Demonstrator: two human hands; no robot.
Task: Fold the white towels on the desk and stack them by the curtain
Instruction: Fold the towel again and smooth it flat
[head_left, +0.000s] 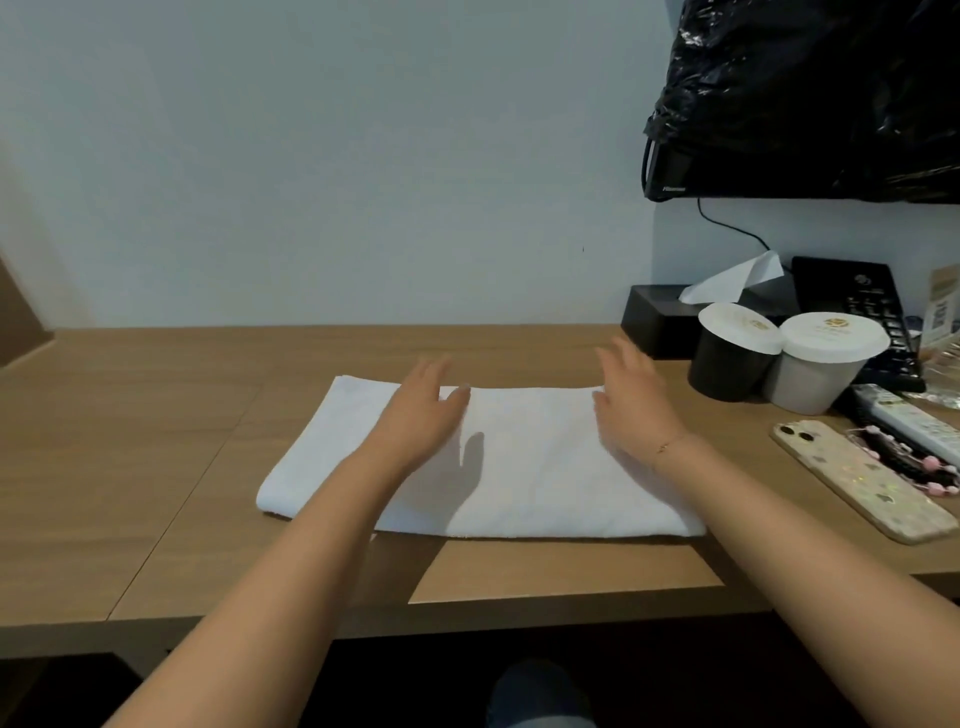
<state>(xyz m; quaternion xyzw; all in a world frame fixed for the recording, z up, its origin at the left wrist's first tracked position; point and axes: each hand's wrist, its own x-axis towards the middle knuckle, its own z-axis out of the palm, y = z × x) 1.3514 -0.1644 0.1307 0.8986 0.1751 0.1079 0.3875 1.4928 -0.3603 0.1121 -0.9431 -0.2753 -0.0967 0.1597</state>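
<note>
Both bare forearms reach in from the bottom edge toward a white towel (519, 467) lying flat on the wooden desk (156, 441), folded into a long rectangle with its thick folded edge toward the person. Left hand (421, 410) hovers over the towel's far left part, fingers straight and slightly spread, thumb pointing right, and it casts a shadow on the cloth; whether it touches the towel cannot be told. Right hand (634, 400) sits over the towel's far right corner, fingers relaxed and apart, gripping nothing, with a thin bracelet (667, 444) at the wrist. To the right, well apart from the towel, stand 2 lidded cups, 1 black cup (727, 371) and 1 grey cup (810, 382), touching each other. Behind them is a black tissue box (660, 322), and nearer the person lies a phone (862, 483) face down in a glittery case.
</note>
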